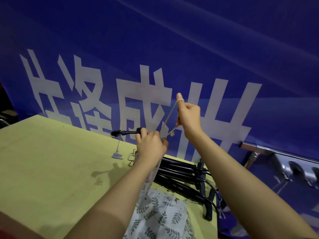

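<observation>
The left hand (151, 144), above the far edge of the table (51, 149), grips a black hanger (127, 132) and the top of a leaf-print cloth (160, 213). The right hand (189, 118), higher and just right of it, holds a string (168, 116) looped over one raised fingertip. The taut string's long axis slants from the left fingers (156, 134) up to the right hand.

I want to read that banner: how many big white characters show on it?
4 on the blue banner: first far left, second beside it, third above the left hand, fourth behind the right hand. More may lie beyond the frame.

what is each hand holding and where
Left hand grips the hanger by its bar; right hand holds the string, looped round a raised finger.
</observation>
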`<act>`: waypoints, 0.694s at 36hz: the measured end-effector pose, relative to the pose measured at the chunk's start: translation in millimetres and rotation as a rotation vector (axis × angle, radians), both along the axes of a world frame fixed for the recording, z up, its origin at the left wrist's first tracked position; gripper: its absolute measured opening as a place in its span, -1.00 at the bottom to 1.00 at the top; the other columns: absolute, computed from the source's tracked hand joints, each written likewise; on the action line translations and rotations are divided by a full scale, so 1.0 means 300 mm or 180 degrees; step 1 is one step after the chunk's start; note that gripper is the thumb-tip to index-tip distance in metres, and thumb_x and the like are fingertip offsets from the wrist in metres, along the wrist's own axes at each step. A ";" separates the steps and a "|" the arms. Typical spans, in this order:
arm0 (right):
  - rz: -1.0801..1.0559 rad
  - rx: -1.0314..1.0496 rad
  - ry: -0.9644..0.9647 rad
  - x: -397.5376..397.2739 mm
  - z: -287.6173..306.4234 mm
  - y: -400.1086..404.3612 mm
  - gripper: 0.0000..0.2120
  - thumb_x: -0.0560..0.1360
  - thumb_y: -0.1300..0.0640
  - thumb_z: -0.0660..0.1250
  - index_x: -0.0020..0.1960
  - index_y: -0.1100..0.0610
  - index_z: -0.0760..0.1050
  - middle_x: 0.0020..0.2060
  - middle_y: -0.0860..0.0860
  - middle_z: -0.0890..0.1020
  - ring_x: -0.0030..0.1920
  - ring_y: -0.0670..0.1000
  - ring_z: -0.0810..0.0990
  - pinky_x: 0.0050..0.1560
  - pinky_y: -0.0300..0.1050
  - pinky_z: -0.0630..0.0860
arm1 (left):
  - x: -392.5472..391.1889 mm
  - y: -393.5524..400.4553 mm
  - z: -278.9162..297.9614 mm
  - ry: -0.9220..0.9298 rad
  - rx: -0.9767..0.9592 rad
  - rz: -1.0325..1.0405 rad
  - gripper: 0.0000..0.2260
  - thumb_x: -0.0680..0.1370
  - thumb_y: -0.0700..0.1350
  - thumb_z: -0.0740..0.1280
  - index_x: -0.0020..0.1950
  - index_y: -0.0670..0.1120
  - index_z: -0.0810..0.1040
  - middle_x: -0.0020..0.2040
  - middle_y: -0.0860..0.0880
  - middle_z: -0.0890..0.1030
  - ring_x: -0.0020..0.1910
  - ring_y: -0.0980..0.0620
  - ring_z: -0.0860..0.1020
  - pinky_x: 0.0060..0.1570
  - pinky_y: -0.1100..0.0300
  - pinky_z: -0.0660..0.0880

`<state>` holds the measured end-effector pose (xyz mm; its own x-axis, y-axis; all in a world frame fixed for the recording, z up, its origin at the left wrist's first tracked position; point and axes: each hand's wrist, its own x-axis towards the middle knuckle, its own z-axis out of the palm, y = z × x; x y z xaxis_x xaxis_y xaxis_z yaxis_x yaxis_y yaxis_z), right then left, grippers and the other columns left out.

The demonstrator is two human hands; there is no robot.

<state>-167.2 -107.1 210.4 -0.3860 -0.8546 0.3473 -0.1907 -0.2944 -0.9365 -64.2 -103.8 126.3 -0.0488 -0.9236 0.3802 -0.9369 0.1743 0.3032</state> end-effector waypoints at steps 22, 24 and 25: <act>-0.0536 -0.0481 0.0006 -0.117 -0.057 0.086 -0.62 0.49 -0.01 0.38 -0.31 0.29 0.48 -0.47 0.06 0.47 -0.41 -0.06 0.41 -0.33 -0.27 0.44 | -0.035 0.083 0.010 -0.0401 0.0089 0.0235 -0.59 0.51 0.12 0.17 0.18 -0.15 0.49 0.15 -0.09 0.54 0.19 -0.11 0.30 0.11 0.02 0.24; -0.0583 -0.0453 -0.0052 -0.110 -0.062 0.104 -0.60 0.49 -0.01 0.38 -0.30 0.31 0.49 -0.45 0.10 0.48 -0.39 -0.03 0.41 -0.31 -0.21 0.44 | -0.027 0.100 0.011 -0.0503 0.0142 0.0250 -0.45 0.51 0.28 0.11 0.19 -0.15 0.48 0.16 -0.09 0.53 0.18 -0.11 0.32 0.11 0.00 0.26; -0.0595 -0.0453 -0.0085 -0.108 -0.057 0.113 -0.60 0.49 -0.01 0.38 -0.32 0.30 0.48 -0.44 0.10 0.47 -0.39 -0.02 0.41 -0.31 -0.21 0.43 | -0.023 0.109 0.016 -0.0550 0.0138 0.0260 -0.35 0.49 0.37 0.05 0.20 -0.16 0.47 0.16 -0.10 0.53 0.18 -0.11 0.33 0.11 -0.01 0.27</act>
<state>-199.5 -73.3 193.3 -0.5437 -0.7105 0.4468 -0.2300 -0.3858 -0.8935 -71.0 -71.0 131.2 -0.0339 -0.9425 0.3325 -0.9861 0.0857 0.1423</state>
